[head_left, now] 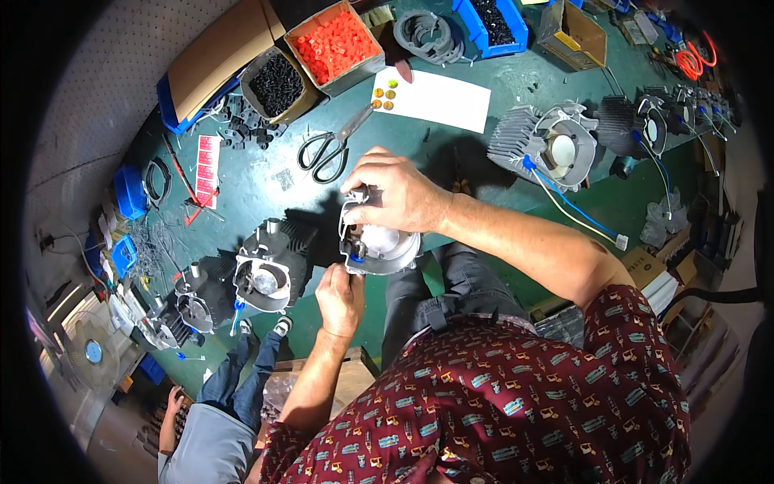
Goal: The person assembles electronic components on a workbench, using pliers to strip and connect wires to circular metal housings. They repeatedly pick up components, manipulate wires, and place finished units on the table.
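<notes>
My right hand (401, 192) is closed over the top of a grey cast-metal motor housing (395, 256) at the table's near edge. Its thumb and fingers grip a small raised part of the casting. The housing's round hollow faces me, with a bit of blue inside its left rim. Just below that rim is my left hand (340, 302), its fingers pinched together against the housing's lower edge. What they hold, if anything, is hidden. Black-handled scissors (324, 153) lie beyond the housing, beside a white sheet (451, 105) with round orange and green stickers.
Similar finned housings (264, 278) stand at left, and another (556, 149) with blue and white wires at right. Boxes of orange parts (334, 47) and black parts (276, 85) line the back. A co-worker (214, 440) is at lower left. A red-printed sticker strip (207, 171) lies left.
</notes>
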`<state>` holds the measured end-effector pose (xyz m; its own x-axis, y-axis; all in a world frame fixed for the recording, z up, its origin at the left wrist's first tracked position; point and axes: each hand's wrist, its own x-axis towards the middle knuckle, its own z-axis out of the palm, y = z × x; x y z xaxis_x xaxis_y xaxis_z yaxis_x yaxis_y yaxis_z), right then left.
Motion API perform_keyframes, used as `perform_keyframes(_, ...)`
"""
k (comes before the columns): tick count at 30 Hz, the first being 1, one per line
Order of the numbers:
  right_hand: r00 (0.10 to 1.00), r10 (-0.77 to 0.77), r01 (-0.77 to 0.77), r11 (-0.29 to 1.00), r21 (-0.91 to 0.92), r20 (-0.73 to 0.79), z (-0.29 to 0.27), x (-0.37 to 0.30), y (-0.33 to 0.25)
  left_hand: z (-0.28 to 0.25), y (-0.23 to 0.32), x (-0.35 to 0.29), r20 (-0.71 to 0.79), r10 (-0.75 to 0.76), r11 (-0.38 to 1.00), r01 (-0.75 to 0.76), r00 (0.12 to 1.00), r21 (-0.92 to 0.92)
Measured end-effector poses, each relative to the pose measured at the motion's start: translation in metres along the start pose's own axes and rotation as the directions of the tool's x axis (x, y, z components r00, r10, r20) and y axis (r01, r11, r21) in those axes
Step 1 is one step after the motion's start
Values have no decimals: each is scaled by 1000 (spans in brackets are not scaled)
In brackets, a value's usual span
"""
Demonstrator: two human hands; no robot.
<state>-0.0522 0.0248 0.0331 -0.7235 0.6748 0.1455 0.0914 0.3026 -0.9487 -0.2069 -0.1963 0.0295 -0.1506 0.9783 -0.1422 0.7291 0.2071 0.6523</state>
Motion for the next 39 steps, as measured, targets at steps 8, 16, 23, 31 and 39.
perform_keyframes(8,999,-4,4,1000,-13,-45,2,-2,-1,-8,9,-2,87,-240,935,254,967,-247)
perform_keyframes(16,998,0,-1,1000,-6,-61,4,-5,-1,-2,5,0,353,-354,445,488,866,-751)
perform_keyframes(23,998,-10,10,1000,-7,-57,2,-4,2,2,0,2,678,-304,-405,554,669,-728)
perform_keyframes(31,999,-9,9,1000,1,-31,1,-1,2,16,2,-12,755,54,-914,337,654,-226)
perform_keyframes(39,998,-20,20,1000,-12,-53,3,0,5,-4,-4,-6,696,-245,-322,621,675,-715)
